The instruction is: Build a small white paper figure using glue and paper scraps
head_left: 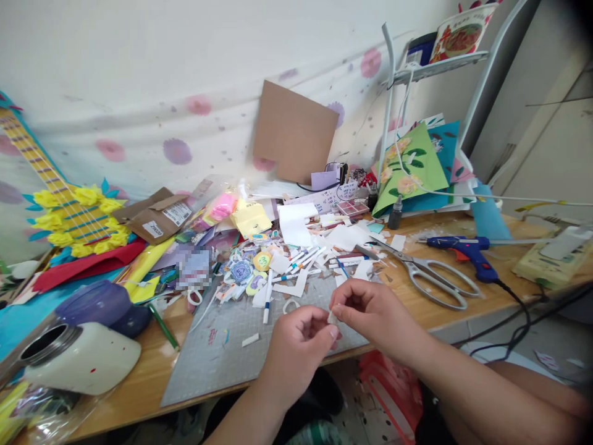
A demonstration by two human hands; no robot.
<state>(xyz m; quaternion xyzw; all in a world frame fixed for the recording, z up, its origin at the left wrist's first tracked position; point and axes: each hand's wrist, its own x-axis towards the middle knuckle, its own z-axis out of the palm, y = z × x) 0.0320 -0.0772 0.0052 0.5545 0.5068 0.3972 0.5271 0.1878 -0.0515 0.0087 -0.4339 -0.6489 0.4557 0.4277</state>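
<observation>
My left hand and my right hand meet over the front edge of the grey cutting mat. Between their fingertips is a small whitish piece, pinched from both sides; its exact shape is too small to tell. A short white strip lies on the mat left of my left hand. Behind the hands spreads a pile of paper scraps, round stickers and white markers. Large scissors rest right of the pile, beyond my right hand.
A blue glue gun with a black cord lies at the right. At the left are an open cream jar, a green pen and a yellow-flowered paper guitar. Brown cardboard leans against the wall; a metal rack stands behind.
</observation>
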